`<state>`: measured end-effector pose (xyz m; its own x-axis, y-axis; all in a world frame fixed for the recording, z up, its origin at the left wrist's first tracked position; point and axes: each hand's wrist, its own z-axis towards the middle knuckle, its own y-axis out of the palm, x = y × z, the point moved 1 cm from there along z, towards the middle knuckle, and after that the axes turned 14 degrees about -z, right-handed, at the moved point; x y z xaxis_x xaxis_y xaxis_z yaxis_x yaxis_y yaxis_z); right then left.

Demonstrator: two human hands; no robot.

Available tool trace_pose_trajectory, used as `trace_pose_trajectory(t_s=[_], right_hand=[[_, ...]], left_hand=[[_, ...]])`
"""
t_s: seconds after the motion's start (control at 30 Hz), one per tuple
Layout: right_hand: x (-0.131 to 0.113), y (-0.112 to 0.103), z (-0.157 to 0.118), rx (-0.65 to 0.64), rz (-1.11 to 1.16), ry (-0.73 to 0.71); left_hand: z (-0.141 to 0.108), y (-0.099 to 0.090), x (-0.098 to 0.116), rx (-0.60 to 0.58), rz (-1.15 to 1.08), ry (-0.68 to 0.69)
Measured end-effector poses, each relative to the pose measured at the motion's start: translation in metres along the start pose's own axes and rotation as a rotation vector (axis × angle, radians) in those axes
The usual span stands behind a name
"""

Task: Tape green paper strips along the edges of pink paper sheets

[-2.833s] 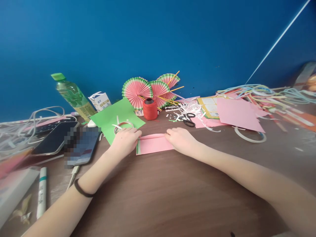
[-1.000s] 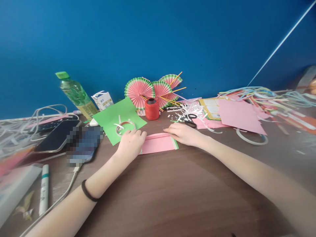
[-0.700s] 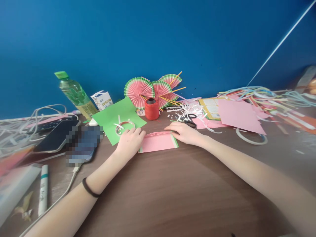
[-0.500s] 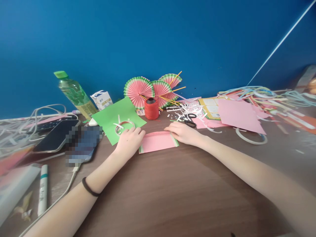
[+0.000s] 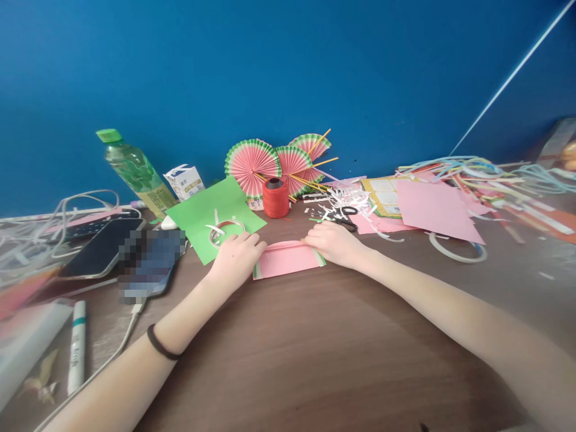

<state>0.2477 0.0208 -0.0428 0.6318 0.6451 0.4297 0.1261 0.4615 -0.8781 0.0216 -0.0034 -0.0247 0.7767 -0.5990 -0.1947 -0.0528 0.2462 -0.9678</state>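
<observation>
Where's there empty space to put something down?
The biggest bare patch is the table between left arm and right arm, nearer than the pink paper. Another lies between the right arm and white ring. It's crowded around the phones and along the blue wall.

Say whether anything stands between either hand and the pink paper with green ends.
Nothing visible does: the left hand and right hand both touch the pink paper, one near each end.
</observation>
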Motion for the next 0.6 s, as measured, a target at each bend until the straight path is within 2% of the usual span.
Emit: trace_pose_trajectory(t_s=[0.33,0.47,0.6], right_hand=[[-0.007,-0.010,0.001,-0.176,0.014,0.043],[-0.009,-0.011,0.000,-0.205,0.006,0.067],[-0.013,-0.010,-0.001,-0.202,-0.023,0.093]], left_hand=[[0.000,-0.010,0.012,-0.112,-0.005,-0.026],[0.001,-0.013,0.015,-0.155,-0.001,-0.039],[0.000,-0.013,0.016,-0.143,-0.020,-0.036]])
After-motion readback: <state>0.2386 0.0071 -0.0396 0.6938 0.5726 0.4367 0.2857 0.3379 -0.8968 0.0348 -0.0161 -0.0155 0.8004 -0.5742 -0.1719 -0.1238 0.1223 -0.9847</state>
